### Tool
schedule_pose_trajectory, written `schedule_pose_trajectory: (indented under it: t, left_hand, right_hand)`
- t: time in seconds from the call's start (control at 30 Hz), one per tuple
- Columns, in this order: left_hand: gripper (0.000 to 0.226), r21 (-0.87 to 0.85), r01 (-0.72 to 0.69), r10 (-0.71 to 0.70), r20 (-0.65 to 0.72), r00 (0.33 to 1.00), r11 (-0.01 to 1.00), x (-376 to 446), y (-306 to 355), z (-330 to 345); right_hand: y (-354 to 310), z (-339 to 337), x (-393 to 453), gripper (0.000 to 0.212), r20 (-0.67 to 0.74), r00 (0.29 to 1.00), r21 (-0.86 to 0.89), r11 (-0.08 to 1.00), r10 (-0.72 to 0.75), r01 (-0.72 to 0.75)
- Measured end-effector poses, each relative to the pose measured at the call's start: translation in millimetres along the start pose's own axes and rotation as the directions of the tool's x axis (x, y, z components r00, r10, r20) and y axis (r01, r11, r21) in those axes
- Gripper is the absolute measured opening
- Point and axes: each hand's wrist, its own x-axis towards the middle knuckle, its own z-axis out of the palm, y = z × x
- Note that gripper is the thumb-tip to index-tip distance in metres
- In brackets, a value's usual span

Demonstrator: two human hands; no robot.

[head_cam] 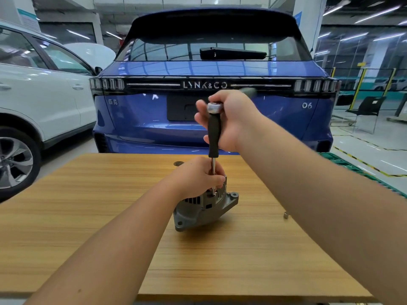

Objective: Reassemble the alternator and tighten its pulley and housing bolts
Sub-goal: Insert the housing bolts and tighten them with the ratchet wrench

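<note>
On wood-grain table (88,216), left hand (198,179) steadies ribbed grey alternator (204,208).

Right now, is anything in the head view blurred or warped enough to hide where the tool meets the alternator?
Head view: wide-angle bending curves the table edge and stretches the forearms; the tool and the right hand holding its top are slightly motion-blurred; the left hand covers the alternator top, so the tip contact barely shows; lighting is even, glare only on the blue car.

blue car (141,119), white car (44,100), wooden table (88,205)
</note>
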Motion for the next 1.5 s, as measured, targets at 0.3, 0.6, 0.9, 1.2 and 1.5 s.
schedule_pose_trajectory:
  t: [0.3, 0.6, 0.9, 1.2, 1.5]
  left_hand:
    - [0.011, 0.031, -0.005, 0.005, -0.019, 1.0, 1.0, 5.0, -4.3, 1.3]
    - [0.009, 0.043, 0.005, -0.004, -0.027, 1.0, 0.999, 5.7, -4.8, 2.5]
    - [0.012, 0.027, 0.01, -0.009, -0.029, 1.0, 1.0, 0.8, -1.6, 1.5]
    - [0.018, 0.031, 0.027, -0.027, -0.003, 1.0, 0.999, 2.8, -3.1, 2.1]
    - [0.017, 0.088, 0.018, -0.015, -0.033, 0.999, 0.996, 4.0, -1.2, 3.2]
  right_hand:
    - [38.6, -25.4, 3.4, 0.022, 0.426, 0.37, -0.731, -0.073, -0.825, 0.679]
    - [30.9, -20.8, 2.5, 0.045, 0.531, 0.576, -0.826, -0.226, -0.622, 0.517]
    - [9.8, -9.8, -2.0, 0.045, 0.535, 0.631, -0.845, -0.381, -0.562, 0.377]
    - [-23.5, -4.2, 0.8, 0.012, -0.106, 0.988, -0.521, 0.852, -0.114, 0.042]
    - [35.5, -15.0, 0.9, 0.008, -0.041, 0.787, -0.147, 0.783, -0.616, 0.605]
